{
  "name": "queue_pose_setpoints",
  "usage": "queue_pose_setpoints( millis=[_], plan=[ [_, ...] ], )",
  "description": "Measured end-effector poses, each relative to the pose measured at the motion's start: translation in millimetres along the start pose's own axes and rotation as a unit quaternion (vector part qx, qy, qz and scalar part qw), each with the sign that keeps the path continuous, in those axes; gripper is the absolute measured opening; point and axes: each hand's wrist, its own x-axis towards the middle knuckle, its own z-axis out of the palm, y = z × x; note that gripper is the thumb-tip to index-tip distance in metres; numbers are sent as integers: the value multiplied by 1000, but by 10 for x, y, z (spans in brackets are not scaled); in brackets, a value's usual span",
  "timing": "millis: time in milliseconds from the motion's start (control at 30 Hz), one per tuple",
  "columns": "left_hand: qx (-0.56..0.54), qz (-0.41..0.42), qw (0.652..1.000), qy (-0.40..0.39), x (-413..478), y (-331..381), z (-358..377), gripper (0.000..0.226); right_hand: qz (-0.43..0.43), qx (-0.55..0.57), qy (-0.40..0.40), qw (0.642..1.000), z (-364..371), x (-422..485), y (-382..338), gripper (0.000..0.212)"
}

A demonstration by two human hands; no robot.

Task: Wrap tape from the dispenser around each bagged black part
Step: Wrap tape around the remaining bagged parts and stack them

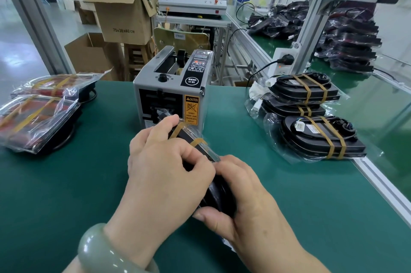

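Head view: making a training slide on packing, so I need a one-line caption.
Left hand and right hand hold a tape-banded bagged black part before the tape dispenser.

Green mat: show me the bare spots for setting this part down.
Bare mat lies between the left bagged pile and the dispenser, and right of the right hand, this side of the taped stack. Crowded around that stack.

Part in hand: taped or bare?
Taped. Two tan bands cross the bagged part, gripped by the left hand and right hand. Whether they close on the far side is hidden.
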Motion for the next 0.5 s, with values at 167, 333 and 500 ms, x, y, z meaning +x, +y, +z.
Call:
queue_pose_setpoints(
  millis=[167, 333, 500],
  plan=[
    [24, 26, 999, 32, 27, -23, -16, 5, -9, -5, 22, 1000, 11, 4, -6, 56],
    [5, 51, 997, 59, 102, -33, -31, 16, 16, 49, 42, 998, 40, -47, 39, 72],
    [8, 49, 997, 57, 169, -107, 72, 30, 0, 36, 59, 998, 72, -37, 53, 72]
  ],
)
